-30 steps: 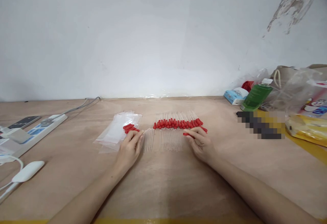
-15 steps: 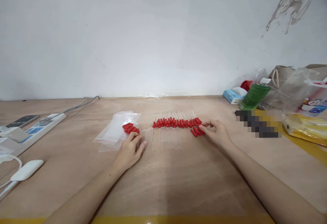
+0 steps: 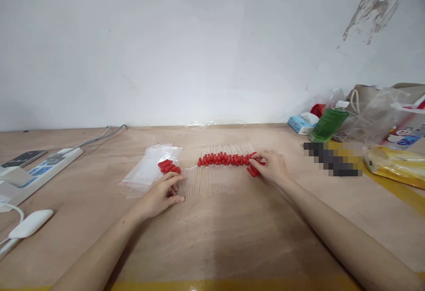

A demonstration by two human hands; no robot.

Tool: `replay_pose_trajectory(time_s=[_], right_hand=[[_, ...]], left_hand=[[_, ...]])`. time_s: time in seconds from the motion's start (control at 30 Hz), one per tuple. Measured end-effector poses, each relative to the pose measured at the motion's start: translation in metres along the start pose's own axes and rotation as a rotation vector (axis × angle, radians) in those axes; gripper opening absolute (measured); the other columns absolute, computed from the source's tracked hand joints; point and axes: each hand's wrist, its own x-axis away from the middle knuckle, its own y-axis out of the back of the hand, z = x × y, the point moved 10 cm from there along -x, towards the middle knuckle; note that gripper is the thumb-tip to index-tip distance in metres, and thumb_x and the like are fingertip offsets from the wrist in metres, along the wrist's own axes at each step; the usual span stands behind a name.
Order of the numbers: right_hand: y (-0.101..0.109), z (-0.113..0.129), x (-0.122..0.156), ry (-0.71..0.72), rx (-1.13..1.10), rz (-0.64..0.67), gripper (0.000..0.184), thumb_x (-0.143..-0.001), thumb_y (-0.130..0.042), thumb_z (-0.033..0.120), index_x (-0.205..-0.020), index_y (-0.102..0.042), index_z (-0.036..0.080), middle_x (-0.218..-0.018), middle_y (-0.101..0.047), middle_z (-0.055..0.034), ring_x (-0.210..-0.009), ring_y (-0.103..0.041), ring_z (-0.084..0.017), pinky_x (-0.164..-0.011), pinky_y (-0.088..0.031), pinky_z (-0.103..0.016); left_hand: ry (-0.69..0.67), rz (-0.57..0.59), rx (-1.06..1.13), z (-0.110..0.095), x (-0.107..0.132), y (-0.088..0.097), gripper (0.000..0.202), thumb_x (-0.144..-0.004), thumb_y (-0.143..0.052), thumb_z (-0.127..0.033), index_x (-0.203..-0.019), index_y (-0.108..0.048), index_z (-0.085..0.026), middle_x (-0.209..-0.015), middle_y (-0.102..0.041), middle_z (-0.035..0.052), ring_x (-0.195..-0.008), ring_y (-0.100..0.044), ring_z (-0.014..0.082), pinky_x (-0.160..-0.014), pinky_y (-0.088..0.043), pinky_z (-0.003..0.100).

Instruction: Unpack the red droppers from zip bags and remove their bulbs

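Observation:
Clear glass droppers with red rubber bulbs (image 3: 221, 159) lie side by side in a row at the middle of the table, their thin tubes pointing away and toward me. My right hand (image 3: 270, 167) is at the row's right end, thumb and forefinger closed on a red bulb there. A few loose red bulbs (image 3: 251, 172) show under its fingers. My left hand (image 3: 166, 193) rests on the left, thumb and fingers apart, beside clear tubes (image 3: 191, 180). Just above it, a small group of red-bulbed droppers (image 3: 168, 166) overlaps clear zip bags (image 3: 148, 167).
At left are a white power strip (image 3: 63, 162), a dark phone (image 3: 25, 158) and a white plug-like device (image 3: 31, 224). A green bottle (image 3: 328, 124), a blue tissue pack (image 3: 300, 124) and plastic bags (image 3: 381, 109) stand at right, near a yellow packet (image 3: 396, 164).
My right hand has moved slightly left, over the end of the red row. My left hand has drawn back a little to the left, its thumb spreading from the fingers.

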Motion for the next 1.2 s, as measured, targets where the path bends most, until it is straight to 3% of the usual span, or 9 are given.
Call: replay_pose_trajectory(time_s=[0.2,0.4,0.7,0.83,1.0,1.2], right_hand=[[-0.028,0.049,-0.01,0.22,0.189,0.187,0.022,-0.076,-0.055,0.038,-0.092,-0.067,0.029,-0.089,-0.063,-0.004,-0.088,-0.049,-0.022,-0.072,-0.025,-0.034],[-0.046,0.049,-0.015,0.201,0.23,0.268,0.017,-0.078,-0.052,0.031,-0.083,-0.068,0.029,-0.095,-0.062,-0.0024,-0.091,-0.047,-0.021,-0.074,-0.024,-0.035],[-0.044,0.048,-0.019,0.108,0.209,0.208,0.024,-0.082,-0.042,0.024,-0.085,-0.066,0.023,-0.096,-0.064,-0.0038,-0.093,-0.048,-0.02,-0.076,-0.023,-0.035],[-0.051,0.053,-0.015,0.16,0.228,0.258,0.033,-0.074,-0.05,0.024,-0.106,-0.06,0.024,-0.102,-0.064,-0.0051,-0.096,-0.047,-0.023,-0.076,-0.023,-0.035],[-0.054,0.061,-0.011,0.269,0.296,0.304,0.022,-0.079,-0.046,0.022,-0.086,-0.067,0.028,-0.091,-0.066,-0.0022,-0.09,-0.048,-0.021,-0.075,-0.021,-0.035],[-0.052,0.068,-0.015,0.331,0.309,0.254,0.027,-0.079,-0.045,0.015,-0.085,-0.068,0.027,-0.086,-0.067,-0.0043,-0.085,-0.051,-0.019,-0.08,-0.02,-0.04]], left_hand=[[0.014,-0.042,0.026,0.004,-0.002,-0.004,0.036,-0.079,-0.055,-0.037,-0.112,-0.052,-0.022,-0.11,-0.048,0.0079,-0.07,-0.056,0.0127,-0.067,-0.053,0.031],[0.013,-0.038,0.066,0.006,-0.001,-0.008,0.048,-0.074,-0.061,-0.043,-0.115,-0.05,-0.023,-0.114,-0.045,0.0084,-0.073,-0.055,0.0138,-0.068,-0.053,0.033],[0.015,-0.039,-0.023,0.001,-0.002,-0.007,0.049,-0.073,-0.06,-0.048,-0.114,-0.05,-0.022,-0.115,-0.046,0.0081,-0.069,-0.052,0.0126,-0.062,-0.05,0.029],[-0.002,-0.047,-0.045,-0.001,-0.002,-0.006,0.048,-0.074,-0.06,-0.046,-0.114,-0.051,-0.022,-0.116,-0.045,0.0084,-0.068,-0.051,0.0118,-0.061,-0.049,0.029],[-0.01,-0.041,-0.06,-0.002,-0.003,-0.007,0.046,-0.074,-0.061,-0.044,-0.113,-0.051,-0.022,-0.116,-0.046,0.0083,-0.069,-0.051,0.0118,-0.06,-0.049,0.027],[-0.001,-0.032,-0.054,-0.001,-0.002,-0.008,0.046,-0.074,-0.061,-0.044,-0.113,-0.052,-0.022,-0.116,-0.045,0.008,-0.07,-0.052,0.012,-0.062,-0.049,0.028]])
